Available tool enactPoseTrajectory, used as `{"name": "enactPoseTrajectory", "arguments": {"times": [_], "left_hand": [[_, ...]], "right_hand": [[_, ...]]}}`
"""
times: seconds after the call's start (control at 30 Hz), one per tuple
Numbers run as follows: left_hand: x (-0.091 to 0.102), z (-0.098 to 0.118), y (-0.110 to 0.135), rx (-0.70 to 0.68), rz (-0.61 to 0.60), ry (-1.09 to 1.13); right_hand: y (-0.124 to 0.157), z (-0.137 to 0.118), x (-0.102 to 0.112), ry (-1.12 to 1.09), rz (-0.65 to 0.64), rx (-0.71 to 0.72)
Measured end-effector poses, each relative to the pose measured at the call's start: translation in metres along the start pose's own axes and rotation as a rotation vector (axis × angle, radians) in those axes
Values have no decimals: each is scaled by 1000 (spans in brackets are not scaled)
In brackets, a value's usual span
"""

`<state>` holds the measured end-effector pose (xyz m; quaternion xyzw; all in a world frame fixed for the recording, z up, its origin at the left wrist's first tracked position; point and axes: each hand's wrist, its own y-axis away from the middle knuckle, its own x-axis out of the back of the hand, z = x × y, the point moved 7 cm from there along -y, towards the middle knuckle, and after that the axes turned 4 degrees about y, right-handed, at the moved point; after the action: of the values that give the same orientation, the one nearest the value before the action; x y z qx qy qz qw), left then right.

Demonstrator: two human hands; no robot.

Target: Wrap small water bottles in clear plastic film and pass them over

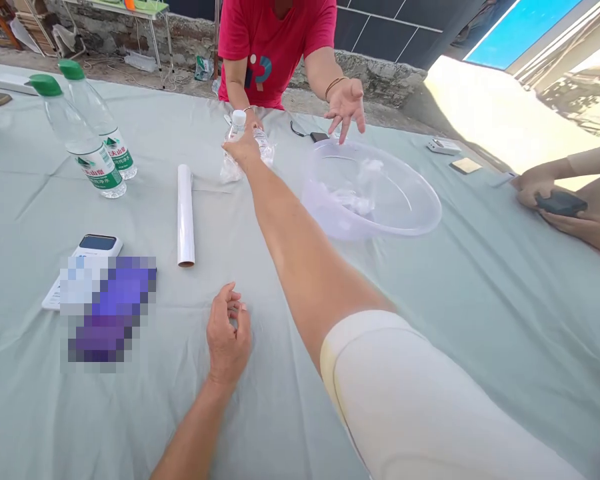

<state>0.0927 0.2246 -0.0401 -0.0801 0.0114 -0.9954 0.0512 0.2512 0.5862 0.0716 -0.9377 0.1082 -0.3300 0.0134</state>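
While the right arm extends across the cloth-covered table [30,413], the right hand [245,151] is curled around a white-capped bottle [239,117] near the far edge. Bottle upright or nearly so; thumb on its near side, remaining fingers partly hidden. Clear plastic [231,171] lies crumpled just below and beside this grip. Co-worker in a red shirt [275,47] stands opposite: one hand at the same spot, partly hidden behind the bottle; other hand [347,107] raised, palm showing, fingers spread over the far rim of a clear basin [325,217]. Basin holds crumpled plastic [353,200].

Left hand [229,340] rests on the cloth, fingers loosely bent, nothing seen in them. Nearest item: a white roll [185,217], lying lengthwise just beyond, not touched.

Left side of table: two green-capped bottles [98,170], upright, close together; nearer the camera, a white device [100,245] beside a purple object [123,293], detail pixelated. At right, another person's hands hold a dark object [561,203], too blurred to identify.
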Motion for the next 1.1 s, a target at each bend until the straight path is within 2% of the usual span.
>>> {"name": "enactPoseTrajectory", "arguments": {"times": [0.07,0.13,0.23,0.3,0.4,0.5,0.6,0.7,0.8,0.87,0.97,1.0,1.03,1.1], "left_hand": [[0,0,-1,-3,12,8],[2,1,-1,-19,42,36],[9,2,-3,-72,118,91],[13,3,-3,-125,141,116],[14,4,-4,-183,100,160],[16,0,-5,-139,85,240],[16,1,-6,-83,65,306],[13,7,-4,-42,-8,340],[25,16,12,-13,-10,300],[46,24,38,-38,94,236],[74,37,97,-74,224,200],[74,39,117,-51,201,216],[66,38,135,5,112,232],[32,32,166,185,-200,283]], "right_hand": [[13,7,3,64,63,-60],[37,10,10,120,73,-15],[101,12,26,156,10,116],[162,17,40,175,-29,145],[272,28,57,177,-64,96],[380,32,63,101,-89,54],[455,30,60,-6,-97,-3],[485,26,54,-91,-143,-51],[490,24,59,-238,-208,-60],[491,29,74,-388,-175,-88],[499,47,94,-657,-51,-180],[504,54,95,-754,-31,-212],[509,60,93,-843,-17,-238],[519,68,85,-963,-4,-268]]}}
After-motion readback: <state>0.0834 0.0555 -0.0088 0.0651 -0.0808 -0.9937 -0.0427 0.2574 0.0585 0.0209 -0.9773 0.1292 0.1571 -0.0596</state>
